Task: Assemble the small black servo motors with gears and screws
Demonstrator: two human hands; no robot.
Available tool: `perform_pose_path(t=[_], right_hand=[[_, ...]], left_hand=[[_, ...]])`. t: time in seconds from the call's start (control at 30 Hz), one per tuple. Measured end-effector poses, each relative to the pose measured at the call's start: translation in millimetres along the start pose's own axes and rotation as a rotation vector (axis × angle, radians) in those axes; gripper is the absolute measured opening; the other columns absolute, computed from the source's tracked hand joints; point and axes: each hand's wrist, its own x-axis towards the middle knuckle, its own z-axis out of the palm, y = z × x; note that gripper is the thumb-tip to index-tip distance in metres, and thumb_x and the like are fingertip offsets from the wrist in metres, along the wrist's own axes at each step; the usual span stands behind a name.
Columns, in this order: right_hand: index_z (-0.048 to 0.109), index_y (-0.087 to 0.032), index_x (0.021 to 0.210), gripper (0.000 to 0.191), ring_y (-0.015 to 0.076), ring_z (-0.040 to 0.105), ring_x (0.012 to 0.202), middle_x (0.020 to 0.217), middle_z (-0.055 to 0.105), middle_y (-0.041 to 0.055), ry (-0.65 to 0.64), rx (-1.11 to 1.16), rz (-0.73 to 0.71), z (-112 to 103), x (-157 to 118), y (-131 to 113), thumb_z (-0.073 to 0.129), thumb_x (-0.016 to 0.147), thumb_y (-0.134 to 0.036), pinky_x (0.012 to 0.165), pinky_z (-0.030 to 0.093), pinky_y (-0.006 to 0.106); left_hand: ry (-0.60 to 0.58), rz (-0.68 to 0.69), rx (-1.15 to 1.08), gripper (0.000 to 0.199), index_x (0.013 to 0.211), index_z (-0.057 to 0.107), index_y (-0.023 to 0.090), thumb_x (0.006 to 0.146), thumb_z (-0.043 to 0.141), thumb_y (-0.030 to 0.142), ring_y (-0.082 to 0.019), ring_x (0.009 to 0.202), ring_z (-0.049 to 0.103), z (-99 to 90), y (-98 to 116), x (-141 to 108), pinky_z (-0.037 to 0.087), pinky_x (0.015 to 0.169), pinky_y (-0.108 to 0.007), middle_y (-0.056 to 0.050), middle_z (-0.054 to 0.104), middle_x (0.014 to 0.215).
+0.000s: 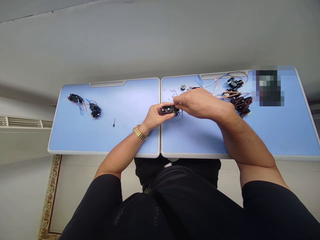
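Note:
Over the seam between the two blue table tops, my left hand (155, 117) grips a small black mechanical unit (170, 109) with a round silvery part on its face. The thumb lies along its near side and the fingers along the far side. My right hand (197, 102) comes in from the right, its fingertips pinched together at the unit's right end. Whatever sits between those fingertips is too small or hidden to tell. Small loose screws (173, 90) lie just beyond the hands, and a round dark metal part (183, 87) rests close to them.
Several black units with wires (240, 103) are piled at the right beside blue and orange strips (217, 87). Two similar black assemblies (95, 110) lie on the left table. A small screwdriver (114, 122) lies nearer the middle. At far right is a pixelated dark object (268, 87).

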Motion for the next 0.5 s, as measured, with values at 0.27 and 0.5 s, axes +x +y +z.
perform_pose_path(t=[0.27, 0.5], right_hand=[[0.073, -0.022, 0.114, 0.035, 0.0232, 0.064, 0.085, 0.104, 0.080, 0.0106, -0.005, 0.008, 0.015, -2.7, -1.1, -2.9, 0.039, 0.113, -0.029, 0.071, 0.026, 0.037], [0.073, -0.021, 0.122, 0.032, 0.0282, 0.070, 0.092, 0.109, 0.082, 0.0145, 0.020, 0.012, 0.052, -1.8, -0.3, -4.0, 0.044, 0.113, -0.030, 0.072, 0.027, 0.038]], left_hand=[[0.011, -0.006, 0.002, 0.061, 0.126, 0.084, 0.019, 0.077, 0.102, 0.050, -0.025, 0.107, 0.084, -0.4, 2.2, 0.7, 0.069, 0.104, -0.042, -0.012, 0.087, 0.120], [0.025, 0.000, 0.018, 0.062, 0.125, 0.084, 0.019, 0.075, 0.103, 0.050, -0.026, 0.106, 0.085, -1.7, 3.6, 1.8, 0.070, 0.101, -0.040, -0.012, 0.087, 0.118]])
